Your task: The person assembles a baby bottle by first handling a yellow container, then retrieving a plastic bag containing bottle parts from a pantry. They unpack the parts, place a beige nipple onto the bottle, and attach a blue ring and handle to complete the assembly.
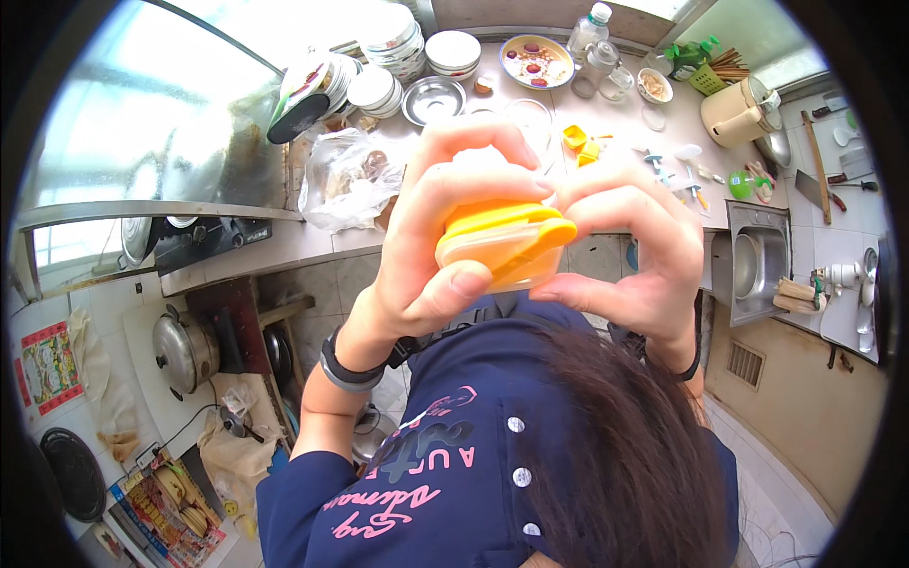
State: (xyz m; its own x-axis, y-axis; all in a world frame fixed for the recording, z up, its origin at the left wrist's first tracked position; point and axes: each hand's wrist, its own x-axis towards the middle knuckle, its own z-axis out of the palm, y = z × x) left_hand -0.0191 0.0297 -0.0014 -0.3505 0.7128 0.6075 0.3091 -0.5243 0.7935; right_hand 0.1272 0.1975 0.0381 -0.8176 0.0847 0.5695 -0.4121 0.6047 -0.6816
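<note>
Above the counter's front edge, both hands hold a small clear plastic container with yellow-orange parts (507,248). My left hand (417,227) is wrapped round its left side, thumb in front and fingers over the top. At the other end my right hand (644,237) pinches the container with its fingertips and thumb. The container is tilted, and its far side is hidden by my fingers. Behind the hands, small yellow plastic pieces (579,144) lie on the counter (374,239). A crumpled clear plastic bag (343,180) is left of my left hand.
Stacked bowls (453,52), a metal dish (433,100) and a patterned plate (536,62) stand at the back. Glass jars (602,62) and a beige appliance (740,109) are to the right, above a steel sink (757,232). A stove (213,241) is left.
</note>
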